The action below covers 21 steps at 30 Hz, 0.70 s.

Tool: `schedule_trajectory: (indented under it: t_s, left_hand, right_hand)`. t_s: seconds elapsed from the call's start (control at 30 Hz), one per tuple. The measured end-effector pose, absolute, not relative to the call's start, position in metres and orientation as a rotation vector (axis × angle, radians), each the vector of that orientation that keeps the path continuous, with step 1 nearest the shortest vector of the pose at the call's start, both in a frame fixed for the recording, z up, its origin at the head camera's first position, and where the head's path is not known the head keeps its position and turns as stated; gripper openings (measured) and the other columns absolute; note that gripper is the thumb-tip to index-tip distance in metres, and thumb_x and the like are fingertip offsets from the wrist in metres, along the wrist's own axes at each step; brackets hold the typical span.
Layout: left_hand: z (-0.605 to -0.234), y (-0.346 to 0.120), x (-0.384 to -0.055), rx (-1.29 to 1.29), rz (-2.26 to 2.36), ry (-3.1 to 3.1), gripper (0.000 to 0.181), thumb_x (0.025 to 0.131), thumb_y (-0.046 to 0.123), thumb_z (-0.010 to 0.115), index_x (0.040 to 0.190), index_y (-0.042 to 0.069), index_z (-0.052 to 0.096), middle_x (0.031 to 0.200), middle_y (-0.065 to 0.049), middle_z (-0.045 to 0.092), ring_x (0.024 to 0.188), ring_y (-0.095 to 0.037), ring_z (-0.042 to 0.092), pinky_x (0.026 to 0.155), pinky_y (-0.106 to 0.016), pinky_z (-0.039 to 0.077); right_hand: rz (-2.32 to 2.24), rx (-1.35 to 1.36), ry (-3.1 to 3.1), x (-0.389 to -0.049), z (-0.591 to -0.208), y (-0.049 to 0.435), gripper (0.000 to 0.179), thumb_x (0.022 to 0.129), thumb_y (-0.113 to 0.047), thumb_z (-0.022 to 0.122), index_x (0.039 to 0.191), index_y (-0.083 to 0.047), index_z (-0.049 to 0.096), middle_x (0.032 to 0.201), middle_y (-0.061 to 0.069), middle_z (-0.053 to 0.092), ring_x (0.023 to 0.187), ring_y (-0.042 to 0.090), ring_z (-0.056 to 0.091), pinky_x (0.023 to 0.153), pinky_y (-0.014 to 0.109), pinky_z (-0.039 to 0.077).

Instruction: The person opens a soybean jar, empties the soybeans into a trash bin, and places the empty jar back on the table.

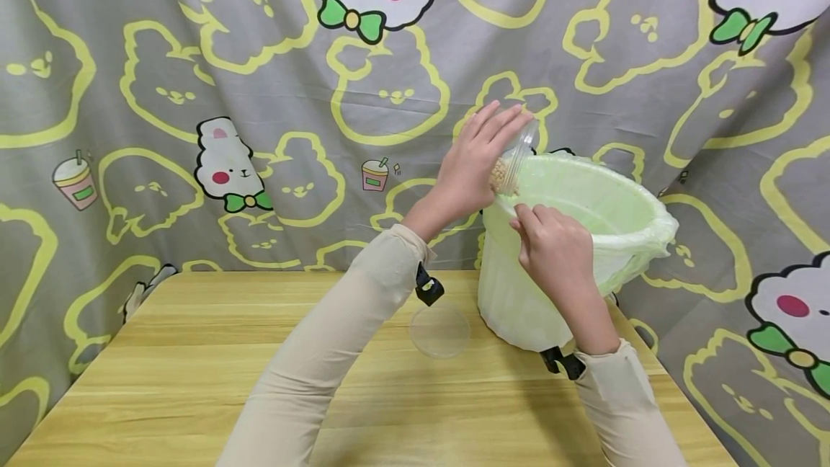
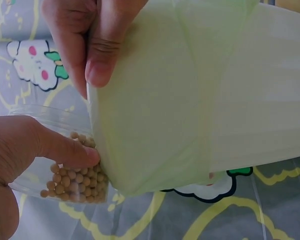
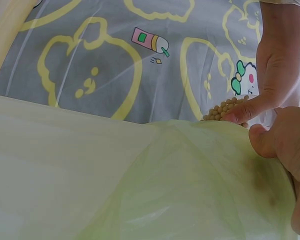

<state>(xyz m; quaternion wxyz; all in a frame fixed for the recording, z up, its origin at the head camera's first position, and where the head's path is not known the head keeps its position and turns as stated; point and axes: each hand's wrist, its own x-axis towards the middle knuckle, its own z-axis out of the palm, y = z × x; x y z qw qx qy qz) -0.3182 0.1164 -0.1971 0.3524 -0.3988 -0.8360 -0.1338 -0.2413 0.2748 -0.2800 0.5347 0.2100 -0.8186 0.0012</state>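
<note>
My left hand (image 1: pixel 475 158) grips a clear plastic jar (image 1: pixel 522 141) tipped over on its side at the rim of a white bin (image 1: pixel 515 294). Small round beige balls (image 2: pixel 79 182) like soybeans lie inside the jar, gathered along its lower side toward the mouth; the thumb presses over the jar's wall in the left wrist view. A pale green bag (image 2: pixel 155 100) lines the bin and folds down over its rim. My right hand (image 1: pixel 558 245) pinches the bag-covered rim close beside the jar, thumb outside, with its other fingers partly hidden behind the rim in the wrist views.
A clear round disc (image 1: pixel 439 330), like a lid, lies flat on the wooden table (image 1: pixel 194 380) left of the bin. Behind the table hangs a grey curtain (image 1: pixel 285 92) with cartoon prints. Excess bag (image 1: pixel 638 258) bunches at the bin's right side.
</note>
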Motion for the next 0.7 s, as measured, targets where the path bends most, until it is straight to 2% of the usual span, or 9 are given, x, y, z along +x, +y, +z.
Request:
schedule_trajectory:
  t_s: [0.17, 0.37, 0.7]
  left_hand:
    - [-0.1970, 0.1173, -0.3175, -1.038, -0.339, -2.160, 0.104, 0.069, 0.000, 0.080, 0.160, 0.020, 0.034, 0.167, 0.000, 0.031, 0.158, -0.027, 0.016, 0.130, -0.032, 0.006]
    - [-0.1967, 0.1191, -0.3167, -1.050, -0.313, -2.143, 0.101, 0.071, 0.003, 0.081, 0.159, 0.020, 0.035, 0.167, 0.000, 0.031, 0.158, -0.026, 0.018, 0.130, -0.042, 0.016]
    - [-0.1975, 0.1204, -0.3162, -1.046, -0.281, -2.142, 0.100, 0.073, -0.003, 0.077, 0.160, 0.021, 0.035, 0.168, 0.001, 0.029, 0.158, -0.025, 0.017, 0.130, -0.042, 0.013]
  right_hand:
    - [0.002, 0.499, -1.952, -0.2414, -0.2802, 0.2752, 0.016, 0.097, -0.013, 0.066, 0.093, 0.003, 0.070, 0.063, 0.012, 0.055, 0.048, 0.031, 0.048, 0.041, 0.038, 0.037]
    - [0.011, 0.500, -1.945, -0.2404, -0.2798, 0.2750, 0.016, 0.097, -0.012, 0.066, 0.093, 0.002, 0.070, 0.062, 0.012, 0.054, 0.048, 0.030, 0.047, 0.041, 0.039, 0.036]
    - [0.009, 0.500, -1.944, -0.2405, -0.2801, 0.2751, 0.015, 0.097, -0.011, 0.066, 0.092, 0.002, 0.070, 0.062, 0.012, 0.055, 0.049, 0.031, 0.049, 0.041, 0.039, 0.037]
